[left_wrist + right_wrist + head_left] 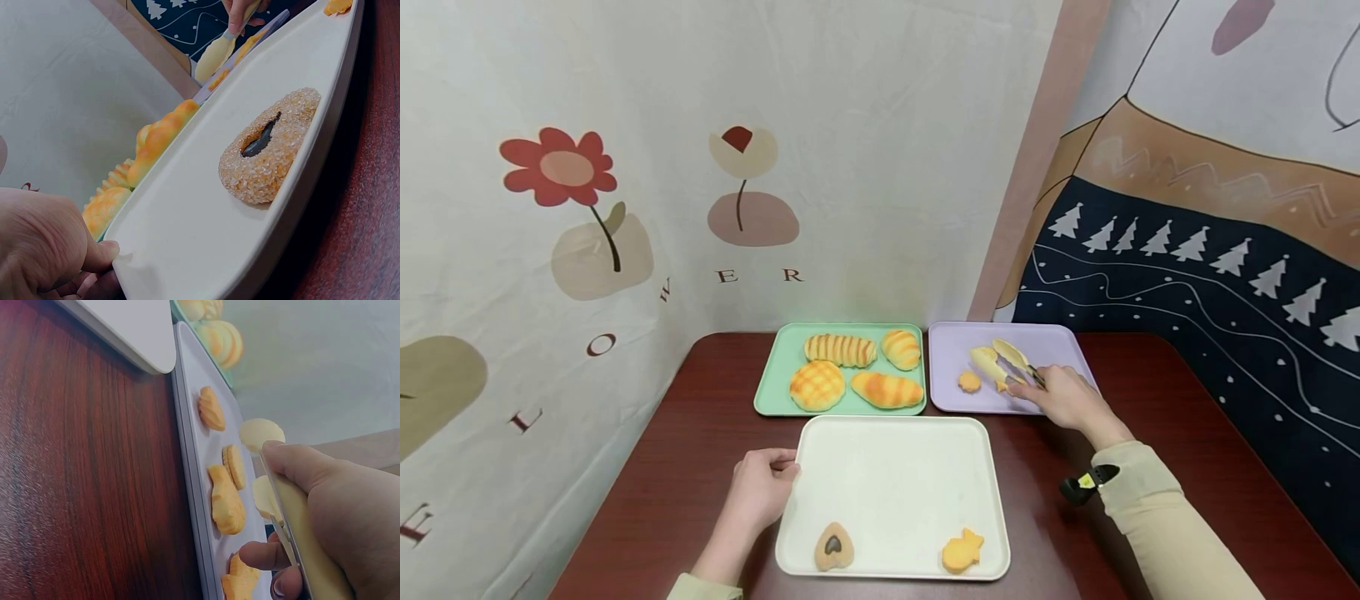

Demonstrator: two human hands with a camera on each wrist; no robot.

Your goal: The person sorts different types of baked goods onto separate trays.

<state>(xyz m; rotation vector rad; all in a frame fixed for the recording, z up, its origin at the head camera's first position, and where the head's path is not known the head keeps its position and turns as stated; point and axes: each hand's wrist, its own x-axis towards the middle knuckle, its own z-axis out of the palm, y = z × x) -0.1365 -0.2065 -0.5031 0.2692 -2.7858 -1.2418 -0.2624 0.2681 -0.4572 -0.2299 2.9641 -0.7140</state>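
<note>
On the cream floral wall cloth point(625, 167) we read brown letters "L O W E R" (more letters cut off).

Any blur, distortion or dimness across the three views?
Head view: evenly lit and sharp, with wide-angle bending at the edges. Left wrist view: dimmer; left hand close and soft, heart cookie sharp. Right wrist view: dim; right hand large and blurred, tongs soft.
</note>
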